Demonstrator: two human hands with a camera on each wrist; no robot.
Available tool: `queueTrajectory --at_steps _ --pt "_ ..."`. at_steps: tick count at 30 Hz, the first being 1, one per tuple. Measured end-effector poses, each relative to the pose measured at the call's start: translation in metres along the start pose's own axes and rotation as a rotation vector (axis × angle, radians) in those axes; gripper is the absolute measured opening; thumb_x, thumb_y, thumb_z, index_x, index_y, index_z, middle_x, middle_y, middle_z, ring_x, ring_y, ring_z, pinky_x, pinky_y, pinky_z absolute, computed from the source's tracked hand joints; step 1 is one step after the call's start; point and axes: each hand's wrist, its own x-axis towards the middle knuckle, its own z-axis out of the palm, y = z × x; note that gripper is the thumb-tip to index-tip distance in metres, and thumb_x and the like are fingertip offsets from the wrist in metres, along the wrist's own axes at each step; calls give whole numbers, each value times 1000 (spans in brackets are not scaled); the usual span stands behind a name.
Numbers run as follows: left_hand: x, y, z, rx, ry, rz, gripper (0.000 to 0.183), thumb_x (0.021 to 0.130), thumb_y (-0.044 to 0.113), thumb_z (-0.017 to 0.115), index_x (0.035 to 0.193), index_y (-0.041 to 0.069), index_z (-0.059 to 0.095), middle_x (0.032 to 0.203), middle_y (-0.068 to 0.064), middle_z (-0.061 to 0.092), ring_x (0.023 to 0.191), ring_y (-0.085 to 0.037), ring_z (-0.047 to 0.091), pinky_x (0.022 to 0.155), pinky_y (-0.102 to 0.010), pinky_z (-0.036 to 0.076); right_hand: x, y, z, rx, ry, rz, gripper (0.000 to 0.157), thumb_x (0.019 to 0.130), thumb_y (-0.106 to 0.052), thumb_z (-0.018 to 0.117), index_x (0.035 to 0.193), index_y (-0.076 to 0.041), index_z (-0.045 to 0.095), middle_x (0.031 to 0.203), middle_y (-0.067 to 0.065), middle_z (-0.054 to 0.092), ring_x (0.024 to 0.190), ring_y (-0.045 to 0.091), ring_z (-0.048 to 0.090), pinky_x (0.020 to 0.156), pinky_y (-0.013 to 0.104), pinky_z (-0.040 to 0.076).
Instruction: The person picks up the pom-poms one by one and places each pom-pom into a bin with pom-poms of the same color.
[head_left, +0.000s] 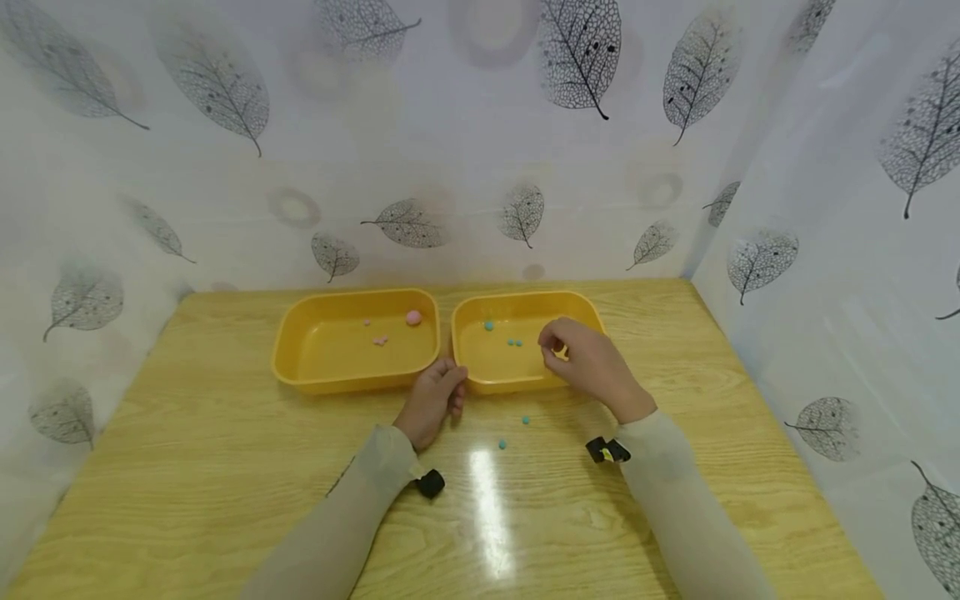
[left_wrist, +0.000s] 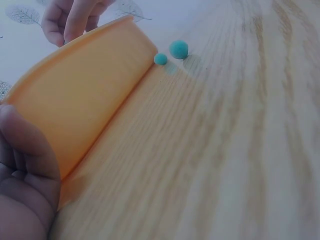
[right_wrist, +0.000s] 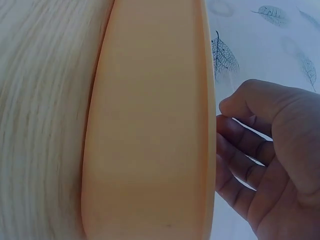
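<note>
Two yellow trays stand side by side. At the right tray's (head_left: 517, 386) near left corner, my left hand (head_left: 433, 402) grips the rim, thumb on top. Over that tray's right part hangs my right hand (head_left: 588, 362), its fingers curled and thumb near the index finger. In the right wrist view the fingertips of the right hand (right_wrist: 270, 145) lie just behind the rim, so whether something small sits between them is hidden. Small teal balls (head_left: 489, 326) lie inside this tray. Two more teal balls (left_wrist: 179, 49) rest on the table in front of it.
The left yellow tray (head_left: 322, 386) holds a pink ball (head_left: 413, 317) and several smaller pink pieces (head_left: 380, 341). A leaf-patterned white curtain (head_left: 450, 125) surrounds the back and sides of the wooden table (head_left: 225, 467).
</note>
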Motion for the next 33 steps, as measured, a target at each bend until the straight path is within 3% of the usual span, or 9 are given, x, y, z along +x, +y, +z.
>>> queueTrajectory --at_steps 8,14,18,27,31,33 --pt "2 -1 -1 -9 5 7 24 106 17 56 85 9 49 77 -3 53 61 -13 49 53 -23 44 18 6 -10 3 -33 26 11 97 -11 61 105 -9 69 94 0 67 83 17 60 74 37 51" --pt "2 -1 -1 -6 15 2 24 107 16 56 85 9 49 77 -3 53 60 -13 49 52 -23 44 40 9 -23 -29 -122 45 19 94 -11 58 107 -10 71 94 2 68 83 20 59 77 38 51" --pt "2 -1 -1 -1 9 -6 23 107 17 56 86 9 50 77 -3 53 61 -13 49 53 -23 44 59 14 -30 -62 -217 31 19 97 -10 61 110 -7 75 101 6 73 91 22 65 84 43 55" --pt "2 -1 -1 4 10 -15 24 106 17 57 84 10 50 76 -3 54 61 -14 49 54 -24 45 106 31 -29 -127 -495 36 13 96 -7 64 104 -7 74 98 5 70 88 22 59 86 41 52" --pt "3 -1 -1 2 11 -14 23 106 17 57 84 10 50 76 -3 54 61 -14 49 53 -24 45 122 34 -25 -166 -622 39 8 92 -5 65 89 -11 69 87 2 66 77 18 56 76 36 49" --pt "3 -2 -1 2 9 -12 23 106 17 57 85 10 51 76 -3 54 61 -14 49 53 -24 45 128 34 -22 -150 -693 61 17 88 -2 62 77 -14 62 74 -1 58 66 15 47 66 32 42"
